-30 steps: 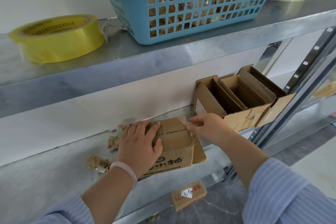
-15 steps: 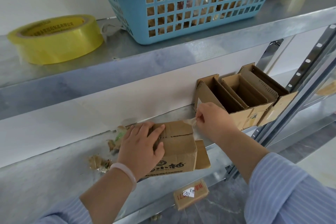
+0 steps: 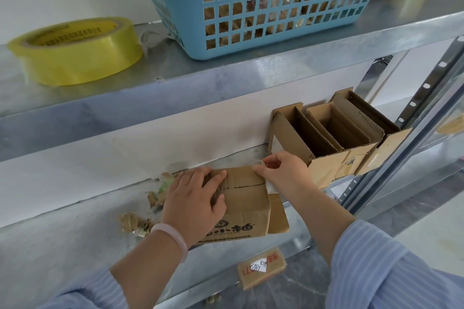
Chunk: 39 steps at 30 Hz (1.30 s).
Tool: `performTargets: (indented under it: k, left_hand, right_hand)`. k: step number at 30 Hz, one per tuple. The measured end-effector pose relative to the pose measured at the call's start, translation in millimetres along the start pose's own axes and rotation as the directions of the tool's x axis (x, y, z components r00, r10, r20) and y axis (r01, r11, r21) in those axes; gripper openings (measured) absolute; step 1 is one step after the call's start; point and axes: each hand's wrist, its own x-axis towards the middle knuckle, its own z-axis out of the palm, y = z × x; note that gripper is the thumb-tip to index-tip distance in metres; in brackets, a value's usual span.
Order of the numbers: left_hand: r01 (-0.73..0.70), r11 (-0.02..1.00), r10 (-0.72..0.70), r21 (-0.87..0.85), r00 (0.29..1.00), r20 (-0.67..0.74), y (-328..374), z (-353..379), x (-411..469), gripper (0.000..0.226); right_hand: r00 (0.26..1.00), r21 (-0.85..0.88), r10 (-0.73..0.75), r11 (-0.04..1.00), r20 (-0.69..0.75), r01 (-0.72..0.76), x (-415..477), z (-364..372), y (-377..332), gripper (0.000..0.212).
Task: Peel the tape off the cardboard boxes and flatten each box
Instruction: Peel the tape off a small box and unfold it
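On the upper shelf [image 3: 226,78] a tape roll [image 3: 75,50] sits left of a basket [image 3: 263,7]. On the lower shelf [image 3: 62,253] the box [image 3: 247,206] lies centre, scraps [image 3: 135,223] to its left, open boxes [image 3: 334,138] to its right against the wall. The left hand [image 3: 193,203] rests on top; the right hand [image 3: 283,170] pinches a tape strip [image 3: 261,165] at its far corner.

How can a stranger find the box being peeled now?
Look at the lower grey metal shelf, below the blue plastic basket. The small brown cardboard box lies near its front edge, under the left hand. Unlike the open brown cardboard boxes to its right, it is closed and carries black printing.
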Motion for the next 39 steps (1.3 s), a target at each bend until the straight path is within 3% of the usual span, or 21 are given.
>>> performTargets:
  k: [5,8,13,21,24,27,32,35,39]
  left_hand:
    - [-0.002,1.000,0.002,0.003,1.000,-0.013,0,0,-1,0.052]
    - [-0.002,1.000,0.002,0.000,1.000,-0.015,-1,1,-1,0.052]
    - [0.006,1.000,-0.006,-0.010,1.000,-0.016,-3,1,-2,0.052]
    - [-0.008,1.000,0.008,-0.006,1.000,-0.010,-2,4,-1,0.052]
    - [-0.005,1.000,0.005,-0.002,1.000,-0.013,-2,5,-2,0.051]
    - [-0.003,1.000,0.003,0.006,1.000,-0.006,-1,5,-2,0.051]
    - [0.000,1.000,0.000,0.003,1.000,0.000,0,3,-1,0.052]
    - [-0.001,1.000,0.001,-0.004,1.000,0.001,-1,3,-2,0.052]
    - [0.005,1.000,-0.005,-0.012,1.000,-0.009,-2,3,-2,0.052]
  right_hand:
    - [1.000,0.005,-0.001,1.000,0.005,0.001,7,-4,-2,0.016]
    - [0.997,0.039,-0.030,0.999,-0.065,0.033,6,0,-2,0.006]
    - [0.978,0.176,-0.087,0.977,-0.192,0.121,7,9,-6,0.007]
    - [0.997,0.250,-0.011,0.968,-0.077,0.030,13,-1,-4,0.008]
    - [0.999,-0.010,-0.025,1.000,-0.033,0.024,17,-3,-9,0.005]
    - [0.996,-0.247,-0.004,0.969,0.090,0.027,16,-4,-13,0.030]
    - [0.976,0.012,0.070,0.997,0.205,-0.074,13,-10,-17,0.025]
    - [0.949,0.038,0.203,0.975,0.241,-0.219,22,-10,-25,0.020]
    - [0.876,0.316,0.415,0.820,0.248,-0.478,30,-3,-22,0.016]
